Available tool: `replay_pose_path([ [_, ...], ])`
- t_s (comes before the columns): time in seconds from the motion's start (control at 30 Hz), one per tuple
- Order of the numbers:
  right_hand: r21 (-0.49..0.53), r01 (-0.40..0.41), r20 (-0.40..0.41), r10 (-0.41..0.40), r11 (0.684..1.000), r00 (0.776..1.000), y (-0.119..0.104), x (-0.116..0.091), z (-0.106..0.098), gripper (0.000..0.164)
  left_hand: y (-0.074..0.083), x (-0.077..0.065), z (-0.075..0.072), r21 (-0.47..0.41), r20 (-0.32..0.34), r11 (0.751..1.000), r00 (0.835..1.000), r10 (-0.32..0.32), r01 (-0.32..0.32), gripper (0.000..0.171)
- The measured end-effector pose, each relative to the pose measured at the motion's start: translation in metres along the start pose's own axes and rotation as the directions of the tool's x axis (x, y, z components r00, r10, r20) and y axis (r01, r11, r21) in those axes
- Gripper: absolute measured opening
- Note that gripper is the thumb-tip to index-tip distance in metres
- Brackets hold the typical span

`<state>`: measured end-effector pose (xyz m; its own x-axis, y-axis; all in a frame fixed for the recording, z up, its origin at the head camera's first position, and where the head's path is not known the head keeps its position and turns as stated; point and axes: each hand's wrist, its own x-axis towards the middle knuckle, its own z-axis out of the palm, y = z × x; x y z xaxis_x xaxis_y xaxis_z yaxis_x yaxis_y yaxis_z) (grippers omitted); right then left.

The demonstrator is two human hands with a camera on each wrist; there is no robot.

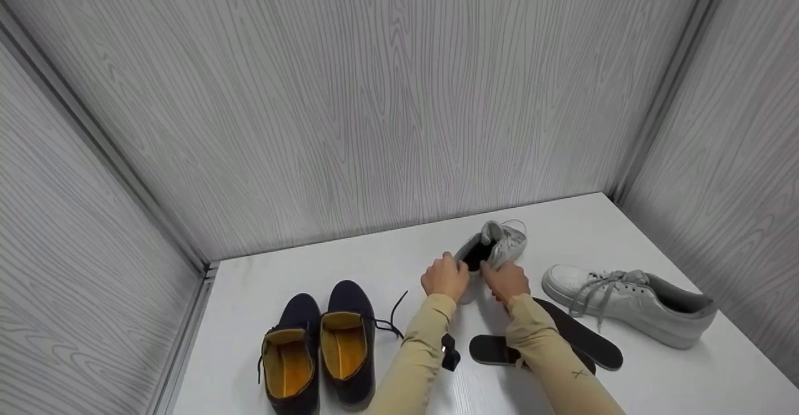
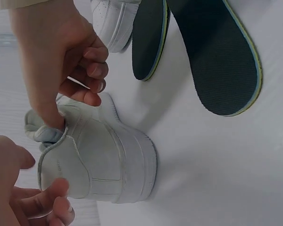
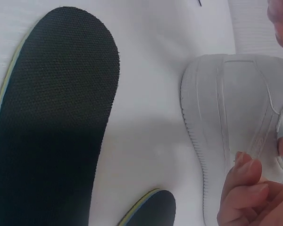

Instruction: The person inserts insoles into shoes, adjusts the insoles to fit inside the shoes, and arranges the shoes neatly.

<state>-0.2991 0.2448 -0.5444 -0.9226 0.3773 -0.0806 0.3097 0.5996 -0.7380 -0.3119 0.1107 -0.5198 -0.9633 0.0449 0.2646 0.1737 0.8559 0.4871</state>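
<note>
A white lace-up sneaker (image 1: 513, 248) lies with its heel toward me and its dark inside showing. My left hand (image 1: 446, 278) is at the left side of its collar, fingers curled, thumb near the opening. At the right side, my right hand (image 1: 508, 279) pinches the collar; its thumb reaches inside, with the other fingers outside along the upper (image 3: 243, 89). Just how firmly the left fingers touch the shoe is hard to see. Beside the right forearm lie two dark insoles, one long insole (image 1: 590, 340) and another insole (image 1: 490, 349), with yellow-and-blue edges in the wrist views.
A second white sneaker (image 1: 637, 306) with tied laces stands at the right. To the left is a pair of navy shoes with orange linings, the outer shoe (image 1: 298, 312) beside the inner shoe (image 1: 347, 299). Grey panels (image 1: 399, 90) rise behind the white table (image 1: 262, 271).
</note>
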Motion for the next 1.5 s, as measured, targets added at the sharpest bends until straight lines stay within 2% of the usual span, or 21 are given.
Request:
replay_pose_path([
  [0.27, -0.005, 0.008, 0.011, -0.008, 1.0, 1.0, -0.005, 0.001, 0.004, 0.041, 0.004, -0.003, 0.003, 0.011, -0.002, 1.0, 1.0, 0.004, -0.004, 0.031],
  [0.47, -0.004, 0.034, 0.014, -0.034, 0.999, 0.999, -0.009, 0.003, 0.002, 0.034, 0.005, -0.004, 0.001, -0.011, -0.015, 1.0, 1.0, 0.023, -0.023, 0.02],
  [0.8, -0.02, 0.025, 0.015, -0.025, 0.999, 1.0, -0.006, 0.002, 0.005, 0.032, -0.002, -0.003, 0.001, -0.041, -0.001, 0.999, 1.0, 0.024, -0.024, 0.026],
  [0.93, -0.047, 0.026, 0.012, -0.025, 0.999, 1.0, -0.004, 0.003, 0.004, 0.032, -0.004, -0.002, 0.002, -0.063, 0.036, 0.998, 0.999, 0.013, -0.01, 0.024],
  [1.03, -0.067, 0.034, 0.012, -0.033, 0.997, 0.999, -0.003, 0.003, 0.003, 0.033, -0.006, -0.001, 0.003, -0.093, 0.085, 0.995, 0.996, -0.04, 0.048, 0.02],
  [1.1, -0.074, 0.033, 0.023, -0.031, 0.997, 0.999, -0.003, 0.003, 0.004, 0.034, -0.007, 0.0, 0.003, -0.117, 0.136, 0.988, 0.987, -0.084, 0.101, 0.023],
  [1.17, -0.068, 0.03, 0.04, -0.027, 0.997, 0.999, -0.002, 0.003, 0.004, 0.034, -0.007, 0.0, 0.004, -0.126, 0.194, 0.981, 0.974, -0.12, 0.147, 0.033],
  [1.27, -0.052, 0.029, 0.053, -0.026, 0.998, 0.998, 0.0, 0.003, 0.006, 0.031, -0.007, 0.0, 0.004, -0.141, 0.254, 0.975, 0.958, -0.134, 0.174, 0.047],
  [1.37, -0.045, 0.051, 0.041, -0.049, 0.998, 0.998, 0.001, 0.004, 0.008, 0.028, -0.006, 0.001, 0.004, -0.143, 0.257, 0.976, 0.958, -0.125, 0.166, 0.051],
  [1.5, -0.041, 0.085, 0.003, -0.085, 0.996, 0.996, 0.002, 0.004, 0.009, 0.026, -0.006, 0.001, 0.003, -0.155, 0.229, 0.978, 0.968, -0.099, 0.137, 0.044],
])
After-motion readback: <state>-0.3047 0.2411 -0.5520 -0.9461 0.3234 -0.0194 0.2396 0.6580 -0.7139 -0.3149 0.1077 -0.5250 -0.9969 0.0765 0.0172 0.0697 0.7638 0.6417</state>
